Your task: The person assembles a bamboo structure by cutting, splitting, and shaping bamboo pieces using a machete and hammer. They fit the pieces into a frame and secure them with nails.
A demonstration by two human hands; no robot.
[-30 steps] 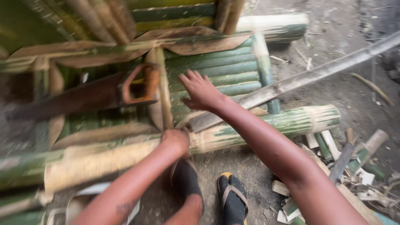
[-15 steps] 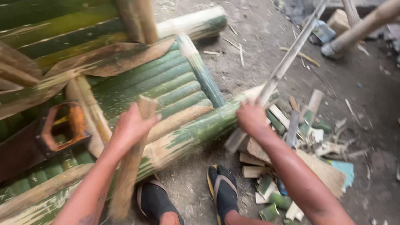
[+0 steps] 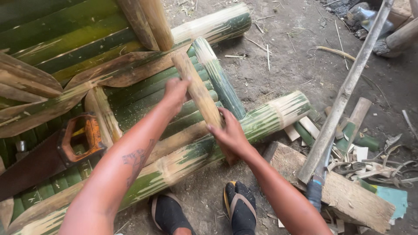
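outdoor bamboo workshop: dirt floor point(image 3: 287, 61), offcuts point(image 3: 348, 148), handsaw point(image 3: 52, 152)

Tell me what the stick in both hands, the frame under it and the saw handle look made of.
Stick: pale split bamboo or wood, bare and matte; which one is unclear. Frame: green bamboo poles, skin scraped pale at the cut ends. Saw handle: probably plastic or painted wood, orange and worn dark. Left hand and right hand grip the stick.

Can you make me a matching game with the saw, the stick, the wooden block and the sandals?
Things:
1. hand saw
2. bamboo stick
3. wooden block
4. sandals

Places:
A. held by both hands
B. on the ground, far right
C. lying on the green bamboo frame, left
D. on the person's feet, bottom

Pairs: 1-C, 2-A, 3-B, 4-D
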